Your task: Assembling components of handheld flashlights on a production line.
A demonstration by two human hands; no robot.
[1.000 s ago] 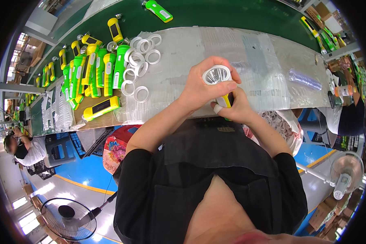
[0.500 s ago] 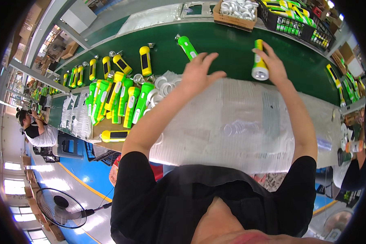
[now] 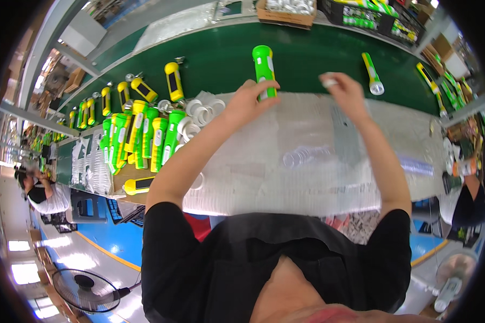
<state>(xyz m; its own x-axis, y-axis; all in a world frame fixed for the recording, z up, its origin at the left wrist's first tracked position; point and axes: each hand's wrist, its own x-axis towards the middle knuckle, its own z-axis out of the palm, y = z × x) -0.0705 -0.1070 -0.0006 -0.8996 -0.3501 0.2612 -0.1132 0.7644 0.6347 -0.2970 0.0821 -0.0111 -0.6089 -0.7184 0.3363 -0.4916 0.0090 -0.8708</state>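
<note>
My left hand (image 3: 253,99) is closed round the lower part of a green flashlight (image 3: 263,63), which stands tilted up with its wide head away from me. To its right, over the far edge of the pale work mat, my right hand (image 3: 347,96) has its fingers curled together. A small whitish thing (image 3: 330,82) shows at those fingertips, too blurred to name. Beyond the right hand a green and yellow flashlight (image 3: 372,74) lies on the green belt (image 3: 307,51), its clear lens end toward me.
Several green and yellow flashlights (image 3: 157,137) are heaped at left beside white rings (image 3: 202,116). More yellow ones (image 3: 173,81) lie along the belt. A carton of white rings (image 3: 285,17) and a black crate (image 3: 355,22) stand at the back. Clear rings (image 3: 302,156) lie on the mat.
My right hand has let go of the flashlight, now lying on the belt at right, and moved left. My left hand has taken hold of the green flashlight from the belt.
</note>
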